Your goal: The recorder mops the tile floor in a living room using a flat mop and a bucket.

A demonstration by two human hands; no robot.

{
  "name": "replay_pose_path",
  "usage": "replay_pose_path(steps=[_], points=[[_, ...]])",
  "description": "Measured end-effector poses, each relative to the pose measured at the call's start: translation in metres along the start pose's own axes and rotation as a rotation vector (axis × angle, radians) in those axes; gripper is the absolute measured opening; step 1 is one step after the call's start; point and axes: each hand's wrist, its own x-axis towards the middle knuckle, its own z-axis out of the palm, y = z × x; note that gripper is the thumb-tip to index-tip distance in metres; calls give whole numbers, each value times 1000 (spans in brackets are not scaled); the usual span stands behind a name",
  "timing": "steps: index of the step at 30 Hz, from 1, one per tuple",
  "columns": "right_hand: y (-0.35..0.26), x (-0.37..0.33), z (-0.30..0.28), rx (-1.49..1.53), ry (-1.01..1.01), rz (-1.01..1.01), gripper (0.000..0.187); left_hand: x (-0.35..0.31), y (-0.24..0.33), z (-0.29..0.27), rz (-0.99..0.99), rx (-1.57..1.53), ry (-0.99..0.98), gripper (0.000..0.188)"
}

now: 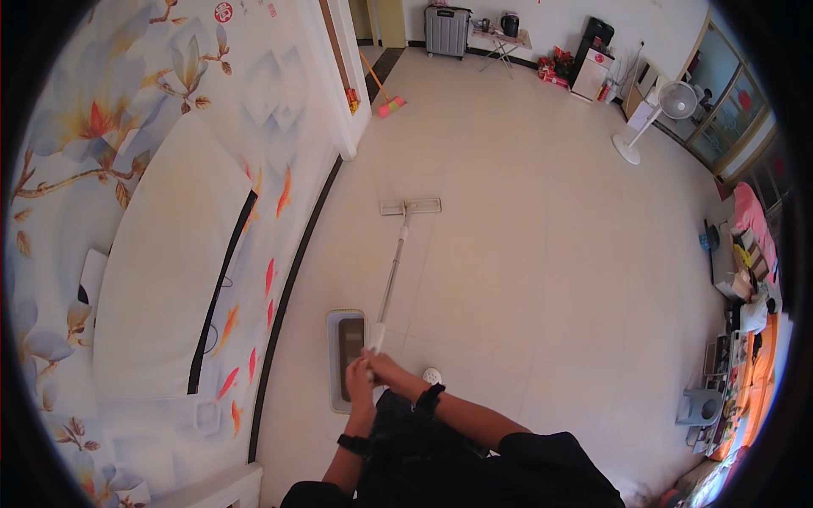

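A flat mop [392,269] stretches away from me, its wide pale head [422,206] lying on the light tiled floor. My left hand [359,378] is closed round the upper end of the handle. Close beside it, a little to the right, my right hand [387,369] also grips the handle, and the fingers of both partly hide it. Just left of my hands stands a long grey bucket [334,356] with brownish water inside. Both my wrists wear black bands.
A painted wall with a white covered panel [169,279] runs along the left. Farther off stand a pink broom [391,107], a grey suitcase [446,32], a small folding table [518,41] and a white standing fan [627,149]. A grey stool [701,408] and cluttered shelves line the right.
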Motion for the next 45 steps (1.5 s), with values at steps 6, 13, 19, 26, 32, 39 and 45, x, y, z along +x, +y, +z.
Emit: replay_pose_path(steps=[6,13,19,26,32,39,45], points=[[-54,46,18,-192,-210,171,56,26,57,-34,260,-1,291,19],[-129,168,-1,121,-275,334,35,73,149,-34,450,126,288,16],[-211,244,-20,-248,-394,-184,25,163,211,10,392,181,160,16],[-356,266,-28,221,-86,152,21,286,305,116,653,213,-140,12],[-386,303,-50,563,-73,-12,16,290,333,171,848,223,-151,8],[-381,364,-45,766,132,165,21,290,344,153,1096,465,-296,7],[-394,374,-43,554,382,280,31,313,300,143,874,526,-137,12]])
